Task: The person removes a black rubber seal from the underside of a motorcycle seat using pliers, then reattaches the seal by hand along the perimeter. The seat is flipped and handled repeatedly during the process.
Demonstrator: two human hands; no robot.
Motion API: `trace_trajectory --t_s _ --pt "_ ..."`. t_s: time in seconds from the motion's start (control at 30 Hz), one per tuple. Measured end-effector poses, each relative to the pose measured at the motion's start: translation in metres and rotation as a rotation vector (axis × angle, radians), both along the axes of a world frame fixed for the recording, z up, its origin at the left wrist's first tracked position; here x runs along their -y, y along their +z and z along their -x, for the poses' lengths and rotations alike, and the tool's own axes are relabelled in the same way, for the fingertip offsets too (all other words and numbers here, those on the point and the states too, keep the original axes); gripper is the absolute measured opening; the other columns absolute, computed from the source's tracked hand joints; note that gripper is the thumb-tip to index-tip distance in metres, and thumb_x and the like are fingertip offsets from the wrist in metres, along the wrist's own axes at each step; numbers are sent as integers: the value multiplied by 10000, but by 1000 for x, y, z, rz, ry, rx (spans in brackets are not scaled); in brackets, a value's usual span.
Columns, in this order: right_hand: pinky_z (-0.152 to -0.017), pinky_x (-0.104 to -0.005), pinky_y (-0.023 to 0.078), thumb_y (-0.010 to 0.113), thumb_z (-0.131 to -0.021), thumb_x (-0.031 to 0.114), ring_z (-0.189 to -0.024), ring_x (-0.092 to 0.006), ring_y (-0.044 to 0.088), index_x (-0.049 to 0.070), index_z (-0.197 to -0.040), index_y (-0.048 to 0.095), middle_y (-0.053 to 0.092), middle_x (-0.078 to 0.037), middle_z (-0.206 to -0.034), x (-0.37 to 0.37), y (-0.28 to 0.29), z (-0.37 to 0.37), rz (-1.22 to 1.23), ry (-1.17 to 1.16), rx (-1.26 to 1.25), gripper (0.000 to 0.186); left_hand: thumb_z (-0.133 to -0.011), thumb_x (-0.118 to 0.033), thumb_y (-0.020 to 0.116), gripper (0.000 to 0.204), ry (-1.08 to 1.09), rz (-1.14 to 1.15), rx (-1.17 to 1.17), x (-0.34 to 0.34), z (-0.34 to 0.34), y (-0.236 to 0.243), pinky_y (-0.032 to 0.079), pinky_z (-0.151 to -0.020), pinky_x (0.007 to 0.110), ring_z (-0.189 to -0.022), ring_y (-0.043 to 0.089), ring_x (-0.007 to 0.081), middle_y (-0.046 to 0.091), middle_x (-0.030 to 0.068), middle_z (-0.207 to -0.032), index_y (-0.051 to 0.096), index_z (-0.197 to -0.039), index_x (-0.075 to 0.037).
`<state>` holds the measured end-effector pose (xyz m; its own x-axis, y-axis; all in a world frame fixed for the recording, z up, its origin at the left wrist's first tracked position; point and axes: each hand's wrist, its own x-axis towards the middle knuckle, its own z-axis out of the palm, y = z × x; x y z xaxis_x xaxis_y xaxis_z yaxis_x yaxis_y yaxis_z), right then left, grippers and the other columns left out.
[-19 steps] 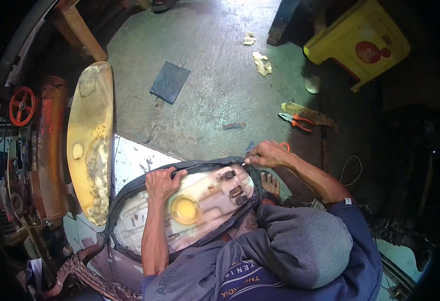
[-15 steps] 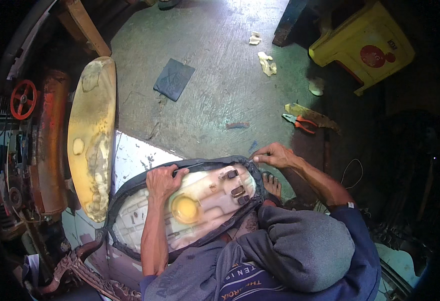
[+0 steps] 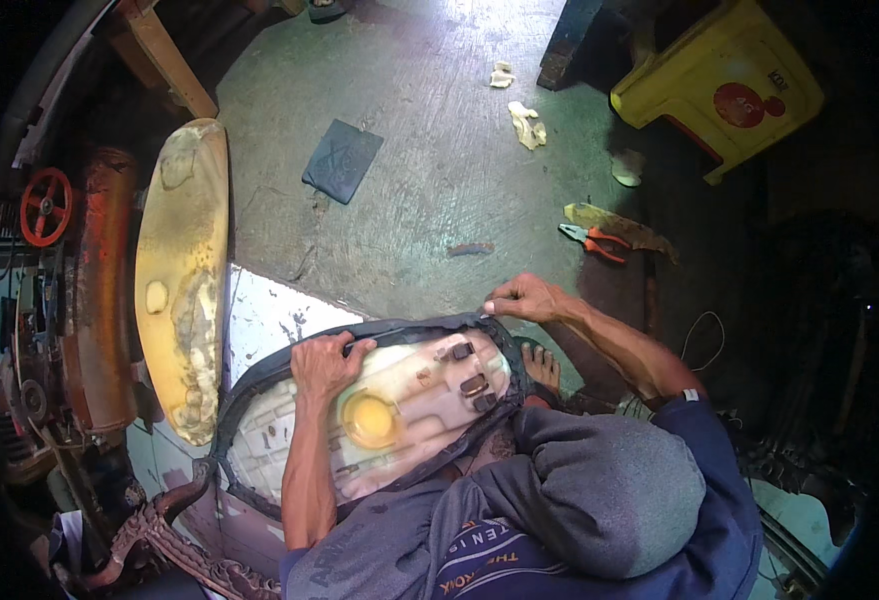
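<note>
An upturned motorcycle seat (image 3: 409, 400) lies in front of me, its pale plastic base facing up with a round yellow patch in the middle. A black cover (image 3: 259, 372) wraps around its rim. My left hand (image 3: 324, 365) rests on the base near the far rim, fingers curled over the black cover's edge. My right hand (image 3: 524, 298) pinches the cover's edge at the seat's right end, pulling it over the rim. A grey cap and a blue shirt hide the near side of the seat.
A long yellow foam pad (image 3: 181, 280) lies to the left. Red-handled pliers (image 3: 594, 240), a dark square patch (image 3: 342, 160) and pale rags (image 3: 527, 122) lie on the concrete floor. A yellow plastic stool (image 3: 729, 85) stands far right. A bare foot (image 3: 541, 365) is beside the seat.
Both hands keep their hold on the cover's edge. The right hand has shifted very slightly along the rim, and the view has moved a little.
</note>
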<state>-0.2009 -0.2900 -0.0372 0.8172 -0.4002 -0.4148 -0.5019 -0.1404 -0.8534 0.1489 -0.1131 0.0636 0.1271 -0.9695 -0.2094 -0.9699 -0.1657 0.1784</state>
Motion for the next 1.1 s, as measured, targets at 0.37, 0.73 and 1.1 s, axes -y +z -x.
trace_trajectory --t_s 0.37,0.73,1.1 --pt "-995 -495 502 744 -895 409 -1170 -367 639 133 -1230 744 696 -162 -1208 -14 -7 82 537 -409 -271 434 -917 -606 666 537 78 -86 16 8 1 6 530 -615 499 -669 705 387 714 164 -702 754 -780 -94" --pt "-1023 -570 491 762 -815 113 -1186 -508 598 38 -1312 560 603 -292 -1285 46 -2 129 551 -458 -612 542 -932 -533 682 465 115 -252 -96 22 21 5 553 -843 497 -939 740 373 774 175 -964 785 -1124 -122" --pt "-871 -575 508 766 -815 164 -1060 -461 583 28 -1140 594 571 -228 -1133 -82 84 54 571 -154 -360 391 -904 -533 707 459 180 -167 -65 19 16 -11 502 -882 469 -940 738 344 785 152 -978 804 -1065 -114"
